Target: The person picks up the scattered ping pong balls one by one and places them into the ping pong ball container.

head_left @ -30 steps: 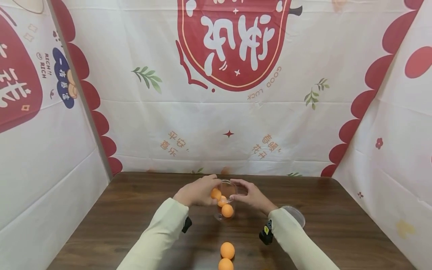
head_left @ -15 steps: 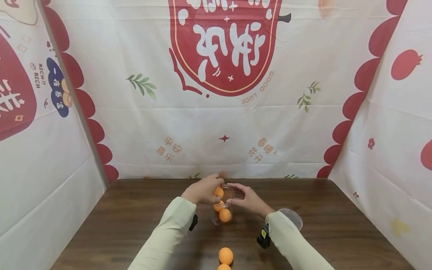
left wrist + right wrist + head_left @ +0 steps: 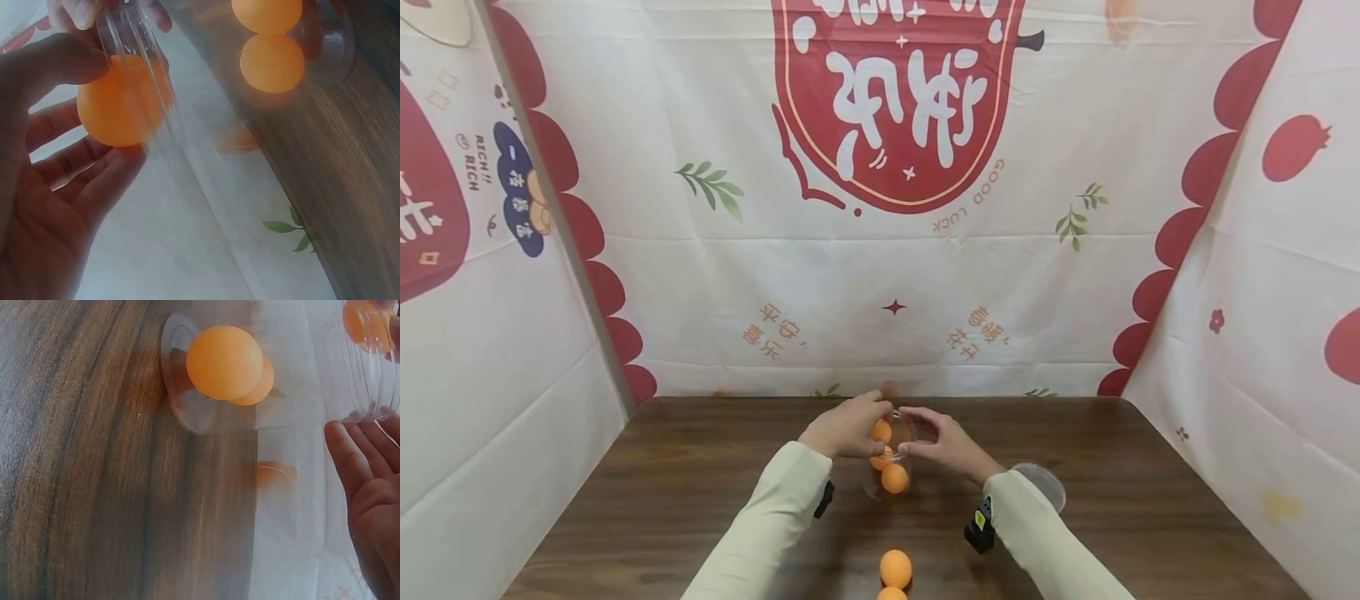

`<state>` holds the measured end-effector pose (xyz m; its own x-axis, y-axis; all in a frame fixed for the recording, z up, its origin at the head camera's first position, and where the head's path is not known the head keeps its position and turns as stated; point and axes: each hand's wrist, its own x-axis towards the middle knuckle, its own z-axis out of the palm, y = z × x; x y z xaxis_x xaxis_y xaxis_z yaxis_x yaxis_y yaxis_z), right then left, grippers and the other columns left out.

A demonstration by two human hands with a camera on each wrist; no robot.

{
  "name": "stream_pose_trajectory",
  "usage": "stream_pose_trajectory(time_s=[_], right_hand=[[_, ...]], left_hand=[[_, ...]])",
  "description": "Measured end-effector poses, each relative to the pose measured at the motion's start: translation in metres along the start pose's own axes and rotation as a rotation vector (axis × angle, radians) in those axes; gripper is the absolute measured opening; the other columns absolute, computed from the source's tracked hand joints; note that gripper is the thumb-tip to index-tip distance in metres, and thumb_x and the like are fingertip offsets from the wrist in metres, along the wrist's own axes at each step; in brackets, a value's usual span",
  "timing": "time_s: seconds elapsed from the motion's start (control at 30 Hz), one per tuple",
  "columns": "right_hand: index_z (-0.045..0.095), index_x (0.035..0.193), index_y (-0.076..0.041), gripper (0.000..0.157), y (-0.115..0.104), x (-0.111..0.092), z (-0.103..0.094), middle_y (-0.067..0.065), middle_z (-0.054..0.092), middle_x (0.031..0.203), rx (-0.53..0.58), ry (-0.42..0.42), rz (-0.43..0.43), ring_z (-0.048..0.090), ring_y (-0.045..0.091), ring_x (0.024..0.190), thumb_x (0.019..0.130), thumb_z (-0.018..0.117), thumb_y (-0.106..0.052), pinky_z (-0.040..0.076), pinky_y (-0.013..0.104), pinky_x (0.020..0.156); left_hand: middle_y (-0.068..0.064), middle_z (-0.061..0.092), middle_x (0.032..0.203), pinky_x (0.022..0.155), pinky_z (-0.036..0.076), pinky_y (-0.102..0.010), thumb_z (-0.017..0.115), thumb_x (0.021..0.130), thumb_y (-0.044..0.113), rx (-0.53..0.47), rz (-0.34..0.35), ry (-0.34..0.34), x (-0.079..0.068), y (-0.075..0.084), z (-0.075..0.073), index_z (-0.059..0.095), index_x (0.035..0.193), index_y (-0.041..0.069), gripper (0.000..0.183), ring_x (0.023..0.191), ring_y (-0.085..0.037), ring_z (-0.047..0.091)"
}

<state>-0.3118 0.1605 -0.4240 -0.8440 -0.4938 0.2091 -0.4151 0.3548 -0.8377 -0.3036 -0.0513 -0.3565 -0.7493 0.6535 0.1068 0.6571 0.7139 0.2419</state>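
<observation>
A clear plastic jar (image 3: pixel 904 432) stands upright on the table, with orange ping-pong balls (image 3: pixel 894 478) visible low inside it. My left hand (image 3: pixel 848 427) pinches another ping-pong ball (image 3: pixel 112 112) between thumb and fingers at the jar's mouth. Part of that ball shows through the clear rim (image 3: pixel 131 31). On the other side, my right hand (image 3: pixel 951 446) holds the jar near its rim, thumb in front and fingertips against the plastic (image 3: pixel 365 415).
Two more ping-pong balls lie near the front of the wooden table (image 3: pixel 700 500), one ball (image 3: pixel 896 569) behind another (image 3: pixel 892 594), which the frame cuts off. A clear round lid (image 3: pixel 1041 483) rests beside the right sleeve (image 3: pixel 1045 533), partly hidden. Printed cloth (image 3: pixel 820 267) hangs behind.
The head view has shifted slightly, so the scene sits a little lower and further left. Both hands keep their places at the jar's mouth, the left still pinching a ball.
</observation>
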Motion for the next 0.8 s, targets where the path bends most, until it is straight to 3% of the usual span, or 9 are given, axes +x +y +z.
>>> stream_pose_trajectory(time_s=[0.37,0.8], right_hand=[[0.043,0.14,0.0,0.062,-0.0001,0.0001,-0.0009,0.021,0.043,0.145,0.007,-0.005,-0.004,0.041,0.039,0.133,0.088,0.069,-0.021,0.041,0.052,0.102],[0.042,0.14,0.0,0.064,0.0003,-0.0009,0.0005,0.021,0.041,0.146,0.044,-0.004,0.027,0.038,0.039,0.135,0.088,0.069,-0.024,0.041,0.048,0.103]], left_hand=[[-0.003,0.055,0.094,0.064,0.044,-0.023,0.074,0.081,0.019,0.008,0.05,0.016,-0.0028,-0.0015,-0.0008,0.063,0.105,0.007,0.03,0.071,-0.01,0.047],[-0.005,0.056,0.1,0.072,0.049,-0.028,0.071,0.083,0.022,0.015,0.021,0.021,-0.0052,-0.0074,0.0036,0.062,0.11,0.006,0.033,0.078,-0.012,0.05]])
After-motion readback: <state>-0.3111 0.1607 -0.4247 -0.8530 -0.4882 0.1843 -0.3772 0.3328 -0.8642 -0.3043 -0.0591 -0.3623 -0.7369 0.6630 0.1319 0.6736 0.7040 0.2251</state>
